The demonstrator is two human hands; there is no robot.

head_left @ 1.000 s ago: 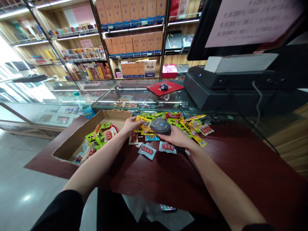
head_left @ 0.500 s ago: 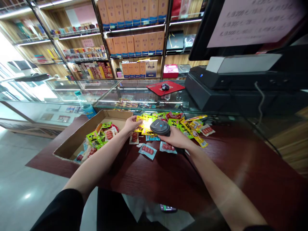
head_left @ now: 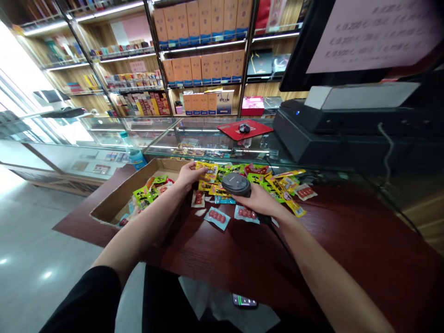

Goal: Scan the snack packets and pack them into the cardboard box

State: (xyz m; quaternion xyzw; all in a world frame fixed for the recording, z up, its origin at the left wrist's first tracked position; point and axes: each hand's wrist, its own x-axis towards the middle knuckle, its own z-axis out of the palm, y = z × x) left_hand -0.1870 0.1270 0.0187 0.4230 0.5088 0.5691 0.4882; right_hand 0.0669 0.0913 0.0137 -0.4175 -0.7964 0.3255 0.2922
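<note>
Two bare hands are over one dark red table (head_left: 239, 252). The left hand's (head_left: 188, 176) fingers pinch the edge of one yellow packet (head_left: 209, 171), which extends rightward from their tips. The right hand's (head_left: 262, 200) fingers are wrapped around the handle of one dark grey scanner (head_left: 236, 184), its head just right of the yellow packet. Two blue-edged packets (head_left: 217, 217) of red balls lie nearer the viewer than both sets of fingers. Around and beyond the fingers spreads a heap of yellow and green packets (head_left: 255, 181), too overlapped to count. Left of the left fingers, one open cardboard box (head_left: 166, 165) holds more packets, partly hidden by the forearm. Beyond the right fingers, one mouse (head_left: 244, 128) sits on one red mat (head_left: 259, 127).
</note>
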